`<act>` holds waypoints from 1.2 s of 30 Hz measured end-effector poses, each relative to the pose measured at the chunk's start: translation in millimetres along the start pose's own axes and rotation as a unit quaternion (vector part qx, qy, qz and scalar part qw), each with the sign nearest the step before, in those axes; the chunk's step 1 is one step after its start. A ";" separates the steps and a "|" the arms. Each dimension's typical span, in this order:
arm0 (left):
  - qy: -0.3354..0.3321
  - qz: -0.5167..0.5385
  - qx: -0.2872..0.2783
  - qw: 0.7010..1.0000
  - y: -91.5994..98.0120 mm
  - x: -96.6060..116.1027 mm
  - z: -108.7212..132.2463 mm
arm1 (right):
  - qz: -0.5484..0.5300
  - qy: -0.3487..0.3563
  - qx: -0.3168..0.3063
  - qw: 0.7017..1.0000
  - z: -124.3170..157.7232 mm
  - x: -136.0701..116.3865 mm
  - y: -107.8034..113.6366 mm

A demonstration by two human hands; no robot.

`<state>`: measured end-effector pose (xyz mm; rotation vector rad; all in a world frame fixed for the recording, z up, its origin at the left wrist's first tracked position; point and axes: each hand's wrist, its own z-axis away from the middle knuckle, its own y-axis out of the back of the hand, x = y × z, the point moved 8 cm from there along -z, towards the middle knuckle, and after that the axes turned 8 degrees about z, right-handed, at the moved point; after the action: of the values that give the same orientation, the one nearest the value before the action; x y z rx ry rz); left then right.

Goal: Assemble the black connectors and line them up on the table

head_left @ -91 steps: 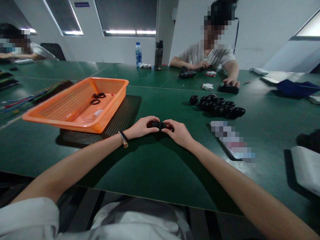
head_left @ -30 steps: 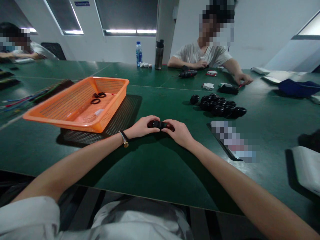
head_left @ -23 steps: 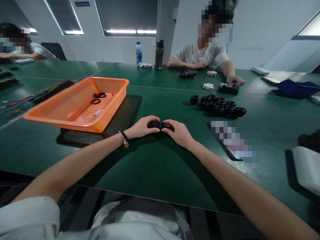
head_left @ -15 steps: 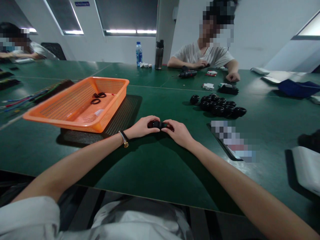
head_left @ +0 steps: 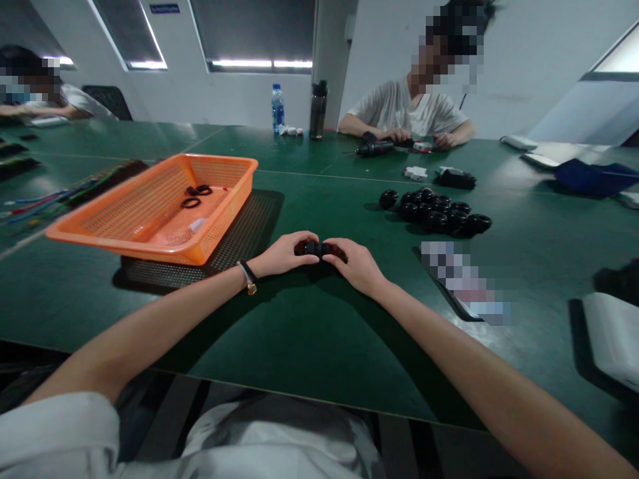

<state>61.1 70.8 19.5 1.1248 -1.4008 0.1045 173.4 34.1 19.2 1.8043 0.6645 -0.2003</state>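
A small black part (head_left: 314,249) is held between my two hands above the green table (head_left: 299,332). My left hand (head_left: 287,255) has thumb and fingers closed around its left end. From the right, my right hand (head_left: 355,263) pinches the other end. The fingertips of both hands are close together, and they hide much of the part. Beyond my right hand lies a cluster of round black parts (head_left: 436,211). To the left stands an orange basket (head_left: 219,229) with a few black rings (head_left: 190,202) inside.
A phone-like object (head_left: 456,283), blurred out, lies right of my hands, with a white object (head_left: 614,336) at the far right. Farther back are a power drill (head_left: 374,148), a dark bottle (head_left: 318,112) and a water bottle (head_left: 277,108). Two people sit across the table.
My hands and the black part have barely moved. The person opposite has leaned to the right and brought both hands closer together by the small items there.
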 end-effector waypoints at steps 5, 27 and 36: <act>0.002 0.030 0.004 1.000 0.2 -2.3 -0.7 | -0.023 0.012 -0.004 1.000 1.1 -1.9 0.2; -0.007 -0.038 0.001 0.999 -0.1 1.0 -1.3 | 0.014 -0.020 -0.023 0.999 -0.2 1.3 -3.2; -0.007 -0.057 -0.004 0.998 -0.3 4.1 -0.9 | 0.015 -0.021 -0.028 0.999 -1.4 2.0 -3.0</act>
<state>62.9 69.0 22.8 1.1973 -1.3452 0.0103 173.1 36.7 16.3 1.7497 0.6074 -0.1973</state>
